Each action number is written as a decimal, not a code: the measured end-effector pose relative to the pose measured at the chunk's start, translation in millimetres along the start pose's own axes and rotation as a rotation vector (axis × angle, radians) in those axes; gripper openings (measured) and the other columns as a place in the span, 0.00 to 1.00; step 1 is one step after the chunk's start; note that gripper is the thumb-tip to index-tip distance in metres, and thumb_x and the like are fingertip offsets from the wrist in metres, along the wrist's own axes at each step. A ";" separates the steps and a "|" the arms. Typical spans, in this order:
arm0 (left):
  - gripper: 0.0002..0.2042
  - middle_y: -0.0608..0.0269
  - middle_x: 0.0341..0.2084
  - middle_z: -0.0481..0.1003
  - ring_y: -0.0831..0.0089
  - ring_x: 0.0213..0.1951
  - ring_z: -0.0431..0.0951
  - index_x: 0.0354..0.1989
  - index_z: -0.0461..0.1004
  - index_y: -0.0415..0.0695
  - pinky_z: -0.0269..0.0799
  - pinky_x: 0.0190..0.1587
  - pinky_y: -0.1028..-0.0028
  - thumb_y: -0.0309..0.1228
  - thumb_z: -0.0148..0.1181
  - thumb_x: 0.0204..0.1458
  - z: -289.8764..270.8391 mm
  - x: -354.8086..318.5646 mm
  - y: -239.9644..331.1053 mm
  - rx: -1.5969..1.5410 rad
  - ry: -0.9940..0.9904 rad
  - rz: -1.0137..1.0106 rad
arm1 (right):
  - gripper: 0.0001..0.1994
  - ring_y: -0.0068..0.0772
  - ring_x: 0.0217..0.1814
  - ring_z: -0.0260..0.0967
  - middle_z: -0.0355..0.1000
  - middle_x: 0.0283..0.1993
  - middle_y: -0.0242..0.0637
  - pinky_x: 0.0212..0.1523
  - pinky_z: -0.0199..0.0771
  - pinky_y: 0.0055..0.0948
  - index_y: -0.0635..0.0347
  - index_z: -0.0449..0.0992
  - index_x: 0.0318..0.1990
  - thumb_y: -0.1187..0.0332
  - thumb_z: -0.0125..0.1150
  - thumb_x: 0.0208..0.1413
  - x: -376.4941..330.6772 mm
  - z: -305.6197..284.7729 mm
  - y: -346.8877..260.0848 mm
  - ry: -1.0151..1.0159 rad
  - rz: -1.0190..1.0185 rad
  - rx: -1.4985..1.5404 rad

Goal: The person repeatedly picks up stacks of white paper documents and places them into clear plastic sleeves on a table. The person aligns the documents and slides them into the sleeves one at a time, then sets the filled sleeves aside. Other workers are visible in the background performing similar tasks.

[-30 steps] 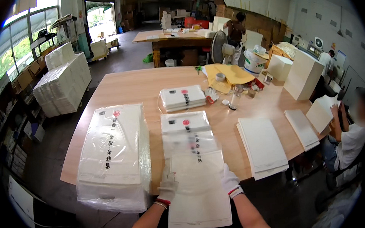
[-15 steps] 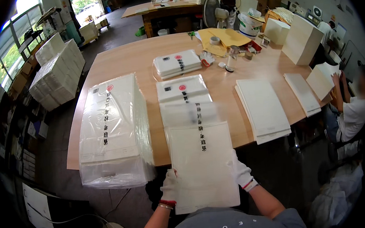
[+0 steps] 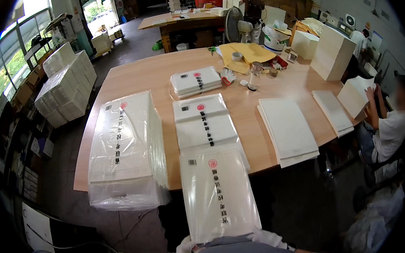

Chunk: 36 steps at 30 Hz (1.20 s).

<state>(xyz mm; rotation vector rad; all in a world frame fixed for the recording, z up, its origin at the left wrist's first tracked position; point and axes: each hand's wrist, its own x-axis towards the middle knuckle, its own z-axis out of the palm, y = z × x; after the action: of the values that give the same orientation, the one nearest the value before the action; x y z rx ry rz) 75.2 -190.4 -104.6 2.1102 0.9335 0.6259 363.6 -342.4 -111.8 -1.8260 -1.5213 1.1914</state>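
Observation:
A printed clear plastic bag (image 3: 219, 196), with white paper showing inside, lies lengthwise in front of me, its near end against my body. It has black lettering, a red round stamp and a dark block code. At its near left corner my left hand (image 3: 185, 251), in a white glove, is closed on the bag's edge. My right hand (image 3: 265, 237), gloved too, grips the near right corner; its fingers are partly hidden. Beyond, and partly under its far end, lie flat printed bags (image 3: 206, 126) on the wooden table (image 3: 128, 68).
Left stands a tall stack of filled bags (image 3: 123, 141); a smaller bag pile (image 3: 195, 81) lies farther back. On the right are white paper stacks (image 3: 288, 127), a tall cream block (image 3: 331, 47) and a seated person (image 3: 390, 122). Tape, a jar and yellow paper (image 3: 253, 52) lie behind.
Both hands have drawn back toward my body to the near end. The printed bag now covers the paper, its stamp and code in full view. The view has tilted slightly.

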 end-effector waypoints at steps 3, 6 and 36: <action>0.10 0.51 0.33 0.72 0.59 0.30 0.74 0.33 0.70 0.38 0.70 0.33 0.69 0.18 0.54 0.40 0.0 -7.2 6.2 -0.283 0.089 -0.194 | 0.21 0.49 0.29 0.73 0.72 0.32 0.54 0.28 0.72 0.41 0.63 0.63 0.55 0.59 0.45 0.58 9.5 -7.1 -7.5 0.139 -0.002 -0.004; 0.08 0.54 0.26 0.71 0.64 0.26 0.74 0.25 0.64 0.39 0.71 0.29 0.72 0.14 0.52 0.37 -14.4 -1.8 16.1 -0.170 0.122 -0.208 | 0.21 0.43 0.35 0.75 0.74 0.35 0.49 0.36 0.75 0.35 0.58 0.61 0.58 0.65 0.47 0.58 -8.8 -40.7 -40.2 0.185 -0.024 -0.154; 0.05 0.71 0.26 0.65 0.81 0.28 0.63 0.29 0.65 0.45 0.64 0.32 0.80 0.24 0.42 0.54 -206.0 57.5 -157.3 -0.665 1.405 -0.169 | 0.17 0.24 0.26 0.68 0.68 0.29 0.34 0.27 0.74 0.23 0.64 0.64 0.50 0.61 0.49 0.60 266.5 81.9 -219.9 -0.358 -0.184 0.885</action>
<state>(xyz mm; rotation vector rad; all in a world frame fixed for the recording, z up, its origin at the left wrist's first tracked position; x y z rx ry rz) -92.4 15.2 -93.3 0.7747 1.2759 2.0591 178.2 -43.9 -60.6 -0.9053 -1.0099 1.7762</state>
